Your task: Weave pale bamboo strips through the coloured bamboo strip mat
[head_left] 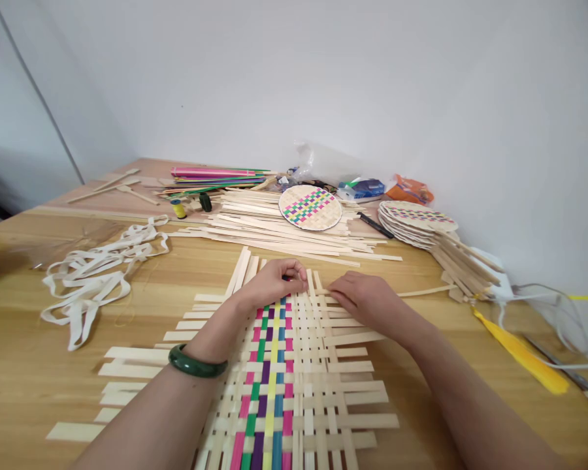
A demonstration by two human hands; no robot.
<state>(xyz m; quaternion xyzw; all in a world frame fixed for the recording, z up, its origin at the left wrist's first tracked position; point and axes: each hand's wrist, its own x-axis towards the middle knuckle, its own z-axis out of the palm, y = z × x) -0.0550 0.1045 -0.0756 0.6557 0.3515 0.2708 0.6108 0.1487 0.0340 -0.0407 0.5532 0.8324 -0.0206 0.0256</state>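
A half-woven mat of flat bamboo strips (304, 365) lies in front of me, with pink, green, purple, yellow and blue strips running lengthwise among the pale ones. At its far edge my left hand (279, 281) is closed, thumb and forefinger pinched on a pale strip end; its other fingers curl over the weave. Just to the right, my right hand (360, 297) pinches a pale crosswise bamboo strip (424, 292), which sticks out rightwards beyond the hand. Loose strip ends fan out on both sides of the mat.
Behind the mat lie piled pale strips (255, 225), a round woven fan panel (311, 207) and coloured strips (215, 173). White ribbon (93, 281) tangles at left. Stacked panels (406, 225), wooden sticks (463, 264), a yellow tassel (524, 352) and cables (563, 320) are at right.
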